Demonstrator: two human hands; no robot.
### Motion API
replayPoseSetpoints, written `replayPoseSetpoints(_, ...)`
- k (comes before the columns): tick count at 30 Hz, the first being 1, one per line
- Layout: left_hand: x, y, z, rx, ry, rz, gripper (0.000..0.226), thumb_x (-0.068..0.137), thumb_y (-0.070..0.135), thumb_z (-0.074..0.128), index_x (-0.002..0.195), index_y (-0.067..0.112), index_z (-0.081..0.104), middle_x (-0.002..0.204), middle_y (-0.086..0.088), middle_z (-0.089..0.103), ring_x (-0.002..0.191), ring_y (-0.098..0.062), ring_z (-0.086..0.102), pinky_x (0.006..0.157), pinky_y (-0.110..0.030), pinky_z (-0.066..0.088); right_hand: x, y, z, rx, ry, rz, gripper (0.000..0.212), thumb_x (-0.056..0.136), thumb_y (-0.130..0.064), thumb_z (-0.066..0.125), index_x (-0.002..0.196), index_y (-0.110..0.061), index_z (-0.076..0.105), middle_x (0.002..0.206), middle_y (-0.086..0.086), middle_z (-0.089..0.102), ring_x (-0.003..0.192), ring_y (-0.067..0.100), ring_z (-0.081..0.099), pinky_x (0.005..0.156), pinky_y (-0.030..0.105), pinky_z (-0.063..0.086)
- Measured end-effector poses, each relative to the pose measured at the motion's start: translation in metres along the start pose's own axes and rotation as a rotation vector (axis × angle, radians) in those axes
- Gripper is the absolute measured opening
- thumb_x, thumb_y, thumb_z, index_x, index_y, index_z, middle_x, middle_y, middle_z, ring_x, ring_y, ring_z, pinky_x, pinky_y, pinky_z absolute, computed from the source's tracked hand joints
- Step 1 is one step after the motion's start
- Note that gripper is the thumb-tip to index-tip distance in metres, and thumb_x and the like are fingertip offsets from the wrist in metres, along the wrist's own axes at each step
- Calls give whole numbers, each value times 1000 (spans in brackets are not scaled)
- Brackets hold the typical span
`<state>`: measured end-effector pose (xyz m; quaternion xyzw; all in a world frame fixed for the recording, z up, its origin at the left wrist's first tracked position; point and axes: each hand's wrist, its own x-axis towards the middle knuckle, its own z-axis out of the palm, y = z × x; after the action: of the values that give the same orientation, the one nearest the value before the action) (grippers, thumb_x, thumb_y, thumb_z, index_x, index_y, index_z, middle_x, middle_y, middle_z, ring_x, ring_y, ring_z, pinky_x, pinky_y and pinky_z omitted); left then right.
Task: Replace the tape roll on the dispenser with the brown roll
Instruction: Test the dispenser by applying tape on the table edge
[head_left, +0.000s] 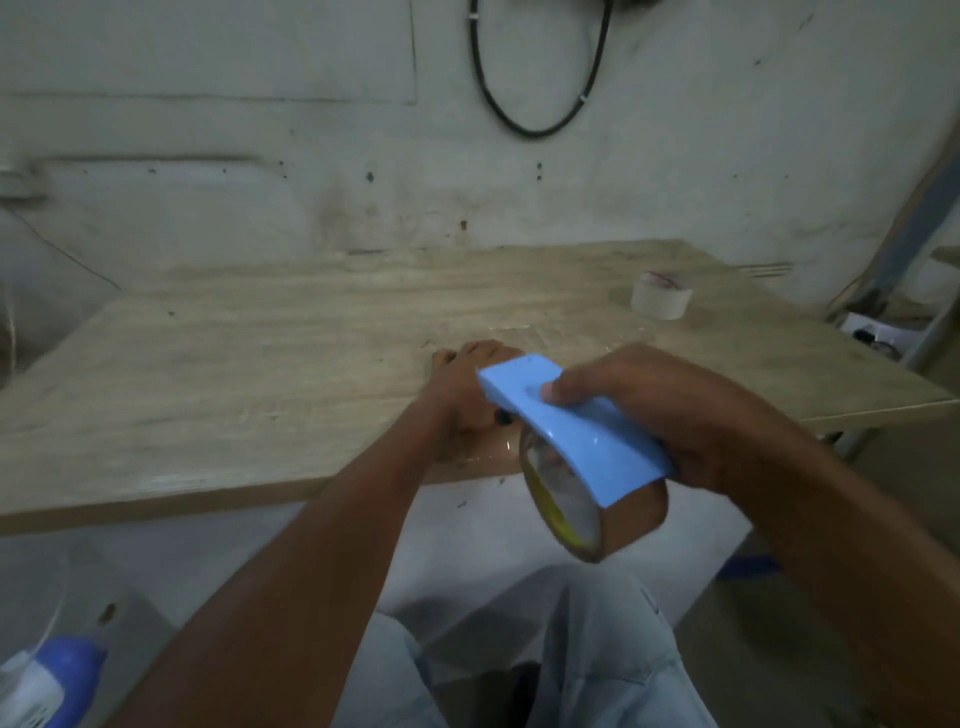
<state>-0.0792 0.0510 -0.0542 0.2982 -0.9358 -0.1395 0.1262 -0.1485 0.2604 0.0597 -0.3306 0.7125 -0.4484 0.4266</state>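
Observation:
My right hand (670, 410) grips a light blue tape dispenser (566, 431) over the table's near edge. A brown tape roll (618, 514) sits under the dispenser's curved cover, with its open side facing left. My left hand (467, 395) rests on the wooden table (260, 364) just left of the dispenser, its fingers curled at the dispenser's front end; what they pinch there is hidden. A pale tape roll (661, 294) lies flat on the table at the far right.
A stained wall with a looped black cable (540, 104) stands behind the table. A blue and white object (52, 680) sits low at the left. My lap in light trousers (571, 649) is below the table edge.

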Motion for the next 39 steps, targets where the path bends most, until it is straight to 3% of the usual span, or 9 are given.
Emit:
replayPoseSetpoints(3,7,0,-8,83,-14,-29,69,85,51,25,140,19,49,148,-11,48,139,-34,41,111,-54,32,15,-29,-16,27,66,-191,20,85,-7,70,98,7,73,97,30,76,79,39,75,75,46,60)
replayPoseSetpoints(5,14,-9,-8,161,-14,-87,68,87,60,20,138,25,47,149,-5,47,139,-30,41,110,-55,31,31,-43,-22,-45,146,-353,14,84,-8,71,96,-3,78,98,26,77,91,42,75,88,54,58)
replayPoseSetpoints(8,18,-38,-6,174,124,-172,63,92,65,40,143,28,43,152,1,46,140,-25,41,110,-52,28,63,-58,-25,-395,418,-613,10,81,-20,73,88,-15,78,86,9,79,82,24,76,73,35,56)
replayPoseSetpoints(10,19,-57,-8,197,161,-231,62,92,64,42,141,28,46,150,1,48,139,-25,43,109,-52,30,91,-61,-22,-653,556,-713,21,83,-25,71,95,-9,77,92,14,77,88,30,72,76,36,51)
replayPoseSetpoints(14,21,-77,-10,166,186,-315,50,93,61,39,126,26,56,139,0,56,134,-22,47,106,-49,32,148,-51,-5,-987,591,-692,28,94,-28,62,113,-8,68,115,20,71,108,39,67,86,41,54)
replayPoseSetpoints(23,26,-82,-6,145,245,-343,57,92,65,37,134,30,52,147,5,52,139,-18,43,110,-47,27,206,-5,25,-1195,561,-634,23,95,-1,48,108,-5,66,112,18,69,97,34,73,74,38,54)
replayPoseSetpoints(30,27,-80,-5,182,242,-336,53,94,61,36,134,29,51,144,5,53,138,-17,42,109,-47,27,212,-2,38,-1310,539,-516,21,89,5,56,105,-4,66,108,17,71,93,29,75,70,34,57)
replayPoseSetpoints(34,26,-79,-5,173,244,-338,55,95,61,35,137,29,50,147,6,50,140,-16,40,111,-47,25,208,1,44,-1371,483,-427,19,68,-8,82,85,-8,74,85,8,76,68,17,76,50,23,54)
replayPoseSetpoints(39,26,-78,-6,169,225,-353,55,96,61,35,138,29,49,149,5,48,142,-16,38,112,-46,24,217,6,40,-1263,439,-504,39,86,-13,62,120,5,60,125,21,64,96,33,71,66,34,48)
